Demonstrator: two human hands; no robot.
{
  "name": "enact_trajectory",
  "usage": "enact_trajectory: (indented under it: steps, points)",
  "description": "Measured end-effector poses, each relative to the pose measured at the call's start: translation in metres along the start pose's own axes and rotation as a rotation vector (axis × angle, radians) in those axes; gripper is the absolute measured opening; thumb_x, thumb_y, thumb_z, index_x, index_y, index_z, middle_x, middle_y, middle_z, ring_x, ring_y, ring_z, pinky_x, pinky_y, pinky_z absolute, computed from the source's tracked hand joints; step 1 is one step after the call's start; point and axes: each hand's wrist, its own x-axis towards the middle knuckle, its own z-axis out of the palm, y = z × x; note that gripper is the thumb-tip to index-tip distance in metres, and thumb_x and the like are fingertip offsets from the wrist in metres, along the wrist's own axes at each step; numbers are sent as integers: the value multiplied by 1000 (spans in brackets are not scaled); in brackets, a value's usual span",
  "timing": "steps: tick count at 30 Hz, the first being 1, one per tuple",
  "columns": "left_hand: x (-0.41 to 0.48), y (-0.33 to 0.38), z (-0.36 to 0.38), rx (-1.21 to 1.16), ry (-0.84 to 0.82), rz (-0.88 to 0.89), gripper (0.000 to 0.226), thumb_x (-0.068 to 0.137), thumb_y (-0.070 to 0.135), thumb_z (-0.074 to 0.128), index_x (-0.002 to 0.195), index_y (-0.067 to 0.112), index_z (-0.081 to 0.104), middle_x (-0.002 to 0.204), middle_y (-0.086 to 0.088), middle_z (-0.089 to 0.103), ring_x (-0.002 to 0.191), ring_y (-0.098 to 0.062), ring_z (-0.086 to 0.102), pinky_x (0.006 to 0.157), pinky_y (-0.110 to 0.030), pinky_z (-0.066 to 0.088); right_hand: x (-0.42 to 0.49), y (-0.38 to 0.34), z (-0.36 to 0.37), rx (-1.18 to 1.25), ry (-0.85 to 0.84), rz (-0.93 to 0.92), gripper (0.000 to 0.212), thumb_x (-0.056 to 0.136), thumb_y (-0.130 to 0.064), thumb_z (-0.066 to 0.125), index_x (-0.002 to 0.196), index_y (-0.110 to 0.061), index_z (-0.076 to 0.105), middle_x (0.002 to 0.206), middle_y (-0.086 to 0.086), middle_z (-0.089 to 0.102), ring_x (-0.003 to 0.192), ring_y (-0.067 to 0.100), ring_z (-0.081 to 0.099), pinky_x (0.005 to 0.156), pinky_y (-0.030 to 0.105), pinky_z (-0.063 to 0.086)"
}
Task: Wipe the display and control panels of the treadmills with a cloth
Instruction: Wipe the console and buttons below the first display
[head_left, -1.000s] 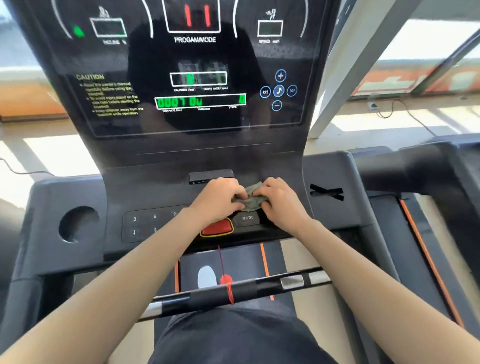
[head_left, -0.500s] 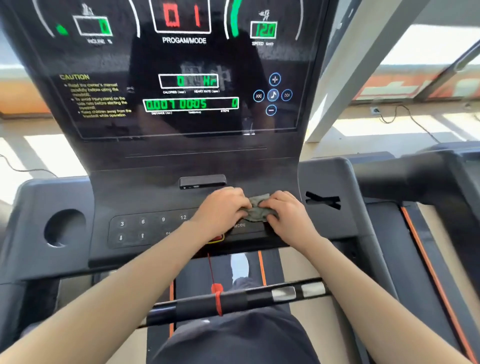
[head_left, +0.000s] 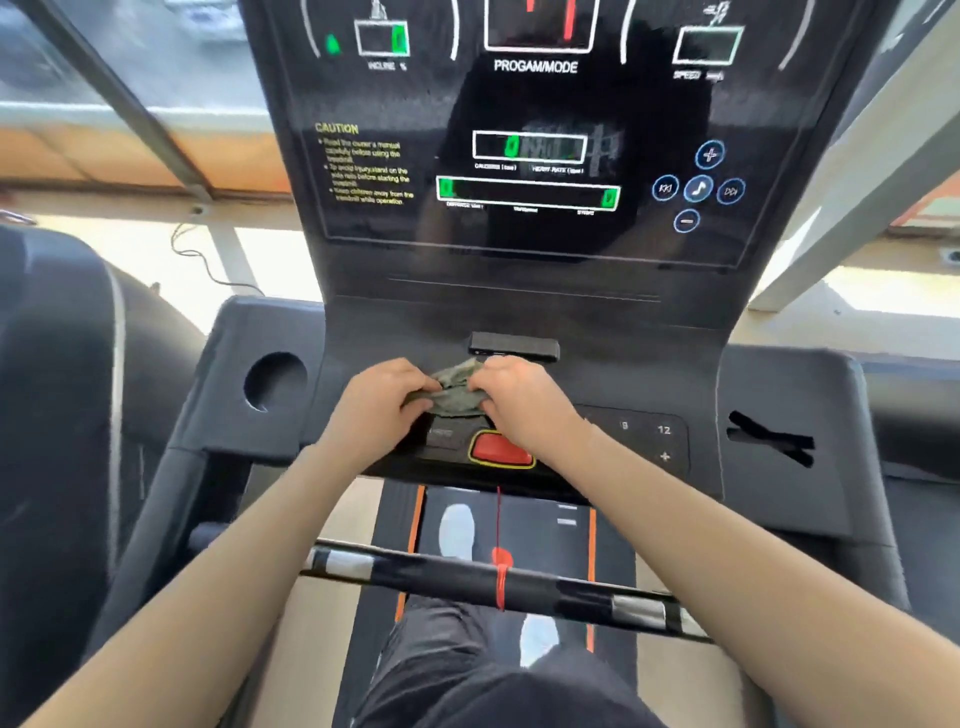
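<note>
Both hands' fingers (head_left: 415, 387) gripped the green cloth (head_left: 457, 392) over the control panel (head_left: 639, 436); display (head_left: 535, 156) above looked unwiped.

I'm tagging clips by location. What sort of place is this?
Probably a gym: the person stands at a treadmill console with incline and speed readouts, a red stop button and a belt below, and another machine stands alongside by large windows.

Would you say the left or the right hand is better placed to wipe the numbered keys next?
Probably the right. Both hands pinch the cloth mid-console, but the visible numbered keys lie beside the right wrist, so the left would have to cross over.
</note>
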Motion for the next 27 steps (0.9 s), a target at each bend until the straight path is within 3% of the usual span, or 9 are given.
enact_trajectory:
  steps: [3, 7, 12, 15, 20, 22, 24, 27]
  points:
    - [-12, -32, -12, 12, 94, -82, 18, 86, 13, 77, 103, 14, 79, 98, -3, 72, 91, -27, 67, 81, -38, 54, 37, -28, 11, -20, 20, -28, 18, 74, 1, 62, 87, -10, 66, 87, 9, 59, 87, 35, 59, 72, 46, 53]
    - [-26, -68, -18, -14, 193, -175, 19, 86, 8, 76, 105, 9, 79, 98, -6, 71, 89, -30, 63, 79, -42, 54, 69, -64, 31, -53, 65, -52, 29, 82, 2, 59, 106, -13, 65, 99, 8, 56, 94, 30, 54, 74, 42, 51]
    - [-58, -77, -13, -62, 210, -147, 19, 82, 1, 77, 99, 10, 80, 93, -4, 71, 85, -28, 61, 77, -30, 46, 40, -86, 57, -90, 106, -65, 25, 73, 2, 70, 94, -13, 71, 88, 7, 57, 80, 29, 54, 68, 40, 52]
    - [-75, -69, -6, -116, 194, -107, 20, 82, 1, 79, 98, 13, 80, 93, 0, 71, 84, -25, 61, 77, -21, 40, 6, -93, 62, -69, 132, -40, 25, 71, 4, 72, 91, -11, 70, 85, 7, 57, 79, 29, 53, 69, 39, 52]
    - [-82, -41, 9, -138, 149, -30, 24, 75, 1, 83, 96, 12, 79, 93, 1, 71, 82, -26, 62, 79, -21, 44, -31, -94, 60, -8, 185, 34, 20, 68, 4, 71, 84, -8, 69, 80, 8, 58, 73, 29, 56, 60, 41, 54]
    - [-80, -29, 15, -150, 162, 1, 23, 74, 2, 84, 94, 12, 79, 92, 0, 71, 82, -23, 63, 80, -20, 44, -44, -88, 50, 49, 207, 36, 15, 74, -4, 60, 86, -6, 70, 82, 9, 58, 73, 30, 57, 63, 39, 53]
    - [-79, -10, 21, -184, 194, 51, 19, 76, 5, 79, 94, 11, 78, 92, 0, 71, 84, -20, 63, 81, -24, 48, -58, -76, 37, 98, 270, 32, 24, 78, -14, 51, 88, -6, 71, 85, 8, 59, 76, 28, 59, 68, 35, 51]
    - [-70, 25, 30, -194, 238, 108, 16, 82, 9, 73, 97, 11, 77, 93, 0, 70, 85, -19, 63, 81, -29, 50, -79, -55, 18, 78, 378, 91, 22, 79, -12, 55, 90, -5, 72, 84, 7, 59, 75, 28, 59, 66, 33, 52]
